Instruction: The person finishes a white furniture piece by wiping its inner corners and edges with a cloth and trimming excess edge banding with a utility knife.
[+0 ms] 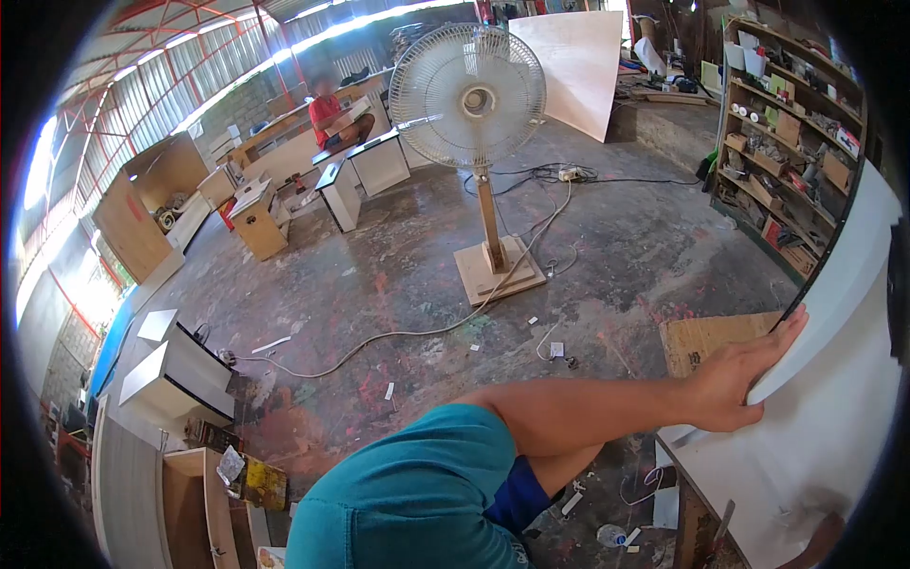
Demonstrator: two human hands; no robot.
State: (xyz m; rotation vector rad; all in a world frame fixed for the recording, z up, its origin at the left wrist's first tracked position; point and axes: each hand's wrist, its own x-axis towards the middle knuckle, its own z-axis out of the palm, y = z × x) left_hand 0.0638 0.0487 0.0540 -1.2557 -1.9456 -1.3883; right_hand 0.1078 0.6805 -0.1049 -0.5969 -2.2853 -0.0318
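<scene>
My left hand [744, 379] reaches out to the right, thumb below and fingers above, closed round the edge of a white panel [839, 294]. The panel stands tilted up and has a thin dark edge along its far side. Beneath it lies a white board surface [758, 474] on a workbench. In the lower right corner a dark, shaded shape, perhaps my right hand [823, 542], shows in part over that surface; its fingers cannot be made out. A thin upright tool or strip [724, 520] is by the bench edge.
A standing fan [477, 100] on a wooden base [507, 275] is ahead, its cable [398, 334] crossing the floor. Loaded shelves [791, 123] stand at right. White cabinet boxes [180, 375] and a yellow can [263, 482] are at left. A person in red [327, 114] sits farther back.
</scene>
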